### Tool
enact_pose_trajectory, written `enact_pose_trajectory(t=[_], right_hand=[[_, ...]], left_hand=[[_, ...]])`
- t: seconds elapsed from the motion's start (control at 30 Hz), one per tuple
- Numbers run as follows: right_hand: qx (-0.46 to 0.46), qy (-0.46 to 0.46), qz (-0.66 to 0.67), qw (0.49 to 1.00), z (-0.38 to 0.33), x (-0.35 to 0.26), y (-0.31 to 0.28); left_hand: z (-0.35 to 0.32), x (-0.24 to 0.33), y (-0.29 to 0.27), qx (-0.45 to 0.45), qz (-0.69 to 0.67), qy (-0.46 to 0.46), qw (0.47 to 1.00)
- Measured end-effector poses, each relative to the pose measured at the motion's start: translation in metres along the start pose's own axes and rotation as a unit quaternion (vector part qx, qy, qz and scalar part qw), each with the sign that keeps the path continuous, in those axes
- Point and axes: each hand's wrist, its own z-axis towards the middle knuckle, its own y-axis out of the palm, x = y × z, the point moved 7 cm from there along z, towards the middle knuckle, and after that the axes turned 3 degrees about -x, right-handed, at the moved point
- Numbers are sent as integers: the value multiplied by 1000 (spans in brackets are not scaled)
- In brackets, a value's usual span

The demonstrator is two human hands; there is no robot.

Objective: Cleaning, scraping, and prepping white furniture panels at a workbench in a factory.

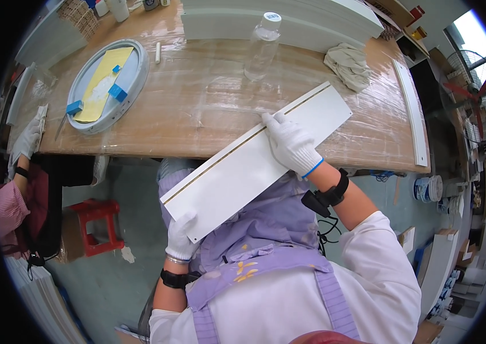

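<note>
A long white board (237, 169) with a thin groove along one edge lies slanted from my lap up onto the wooden table (197, 114). My left hand (181, 238), in a white glove, grips the board's near end below the table edge. My right hand (290, 144), also gloved, rests on top of the board near its middle, fingers reaching the grooved edge. The board's far end lies on the tabletop.
A clear plastic bottle (262, 49) stands behind the board. A round grey tray (137, 80) holds a yellow sheet and blue blocks. A crumpled cloth (347, 66), white panels (288, 23), a white strip (413, 112), a red stool (98, 225) and another person's gloved hand (27, 140) are around.
</note>
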Motion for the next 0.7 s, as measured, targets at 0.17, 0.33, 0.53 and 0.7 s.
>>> enact_pose_trajectory(t=[0.17, 0.33, 0.53, 0.7], right_hand=[[113, 147, 32, 982, 19, 90, -23], [65, 86, -29, 994, 0, 23, -3], [163, 86, 56, 981, 2, 27, -6], [73, 192, -22, 978, 2, 56, -7]], left_hand=[[11, -1, -7, 12, 17, 2, 1000], [13, -3, -12, 3, 29, 18, 999], [14, -4, -9, -11, 9, 14, 1000], [12, -6, -15, 0, 7, 10, 1000]])
